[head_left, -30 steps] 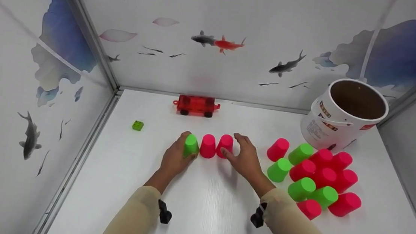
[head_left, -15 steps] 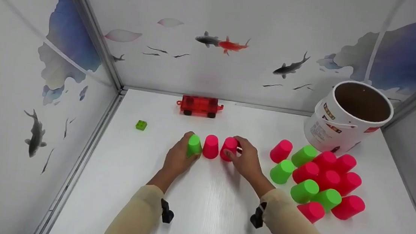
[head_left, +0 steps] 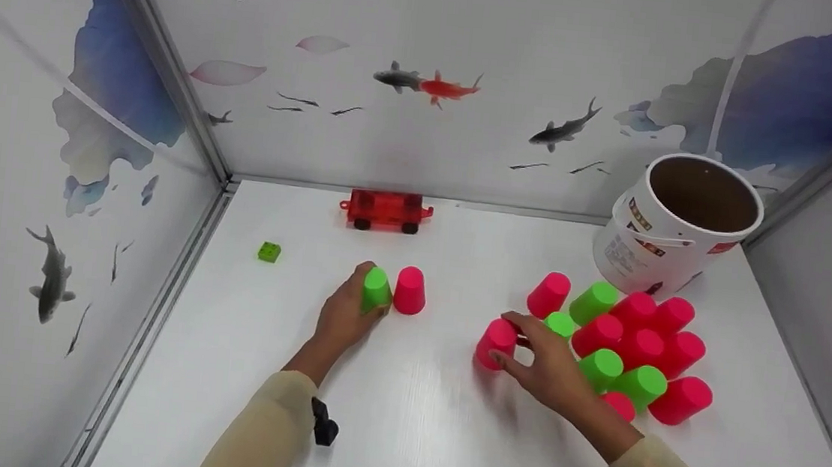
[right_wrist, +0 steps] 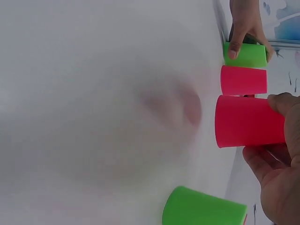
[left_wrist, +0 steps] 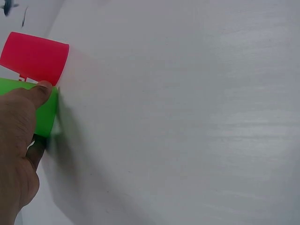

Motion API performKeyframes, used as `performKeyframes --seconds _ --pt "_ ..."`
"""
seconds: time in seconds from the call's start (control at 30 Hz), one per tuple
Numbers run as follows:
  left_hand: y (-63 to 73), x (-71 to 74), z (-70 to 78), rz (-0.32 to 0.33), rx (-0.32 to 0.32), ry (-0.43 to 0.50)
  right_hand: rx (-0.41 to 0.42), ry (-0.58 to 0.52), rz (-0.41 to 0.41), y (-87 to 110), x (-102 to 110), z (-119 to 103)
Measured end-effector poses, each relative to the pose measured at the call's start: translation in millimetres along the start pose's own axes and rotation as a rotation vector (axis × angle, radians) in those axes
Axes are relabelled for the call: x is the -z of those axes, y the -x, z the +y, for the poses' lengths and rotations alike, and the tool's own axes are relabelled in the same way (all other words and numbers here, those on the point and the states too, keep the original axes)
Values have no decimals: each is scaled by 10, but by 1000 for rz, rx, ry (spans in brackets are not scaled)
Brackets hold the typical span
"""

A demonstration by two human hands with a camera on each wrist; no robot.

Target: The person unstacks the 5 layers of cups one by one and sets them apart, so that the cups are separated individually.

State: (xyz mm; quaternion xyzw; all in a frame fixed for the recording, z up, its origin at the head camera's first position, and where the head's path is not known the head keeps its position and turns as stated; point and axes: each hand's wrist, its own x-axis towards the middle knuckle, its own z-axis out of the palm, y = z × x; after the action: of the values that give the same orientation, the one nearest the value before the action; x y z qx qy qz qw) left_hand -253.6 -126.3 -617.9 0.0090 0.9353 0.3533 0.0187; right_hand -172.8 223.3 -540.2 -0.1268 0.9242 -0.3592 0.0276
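Note:
My left hand [head_left: 349,310] grips a green cup [head_left: 376,289] that stands upside down on the white table. Just right of it stands a pink cup [head_left: 410,290], also upside down, which the left wrist view shows close beside the green one. Farther right, my right hand [head_left: 553,366] holds another pink cup [head_left: 495,343] between thumb and fingers. In the right wrist view this held cup [right_wrist: 248,122] hangs above the table, its reflection apart from it. Behind the right hand, a green cup [head_left: 560,324] is partly hidden.
At the right stands a cluster of several pink and green upturned cups [head_left: 639,347]. A white bucket [head_left: 676,226] is behind them in the back corner. A red toy wagon [head_left: 386,210] sits near the back wall, and a small green block [head_left: 269,251] lies at the left.
My right hand took hold of the rightmost pink cup in the row and carried it right and nearer to me. The left hand stays around its green cup.

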Motion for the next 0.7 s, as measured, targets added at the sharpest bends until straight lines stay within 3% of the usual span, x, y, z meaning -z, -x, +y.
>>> performKeyframes --seconds 0.17,0.3,0.47,0.7 --pt "0 -10 -5 16 -22 -8 1 46 -33 315 235 179" --pt "6 2 -6 17 -21 -1 -47 94 -37 475 348 297" --pt "15 15 9 14 -6 -5 -118 139 -73 566 407 368" --pt "17 -5 31 7 15 -2 -150 245 -149 584 420 357"
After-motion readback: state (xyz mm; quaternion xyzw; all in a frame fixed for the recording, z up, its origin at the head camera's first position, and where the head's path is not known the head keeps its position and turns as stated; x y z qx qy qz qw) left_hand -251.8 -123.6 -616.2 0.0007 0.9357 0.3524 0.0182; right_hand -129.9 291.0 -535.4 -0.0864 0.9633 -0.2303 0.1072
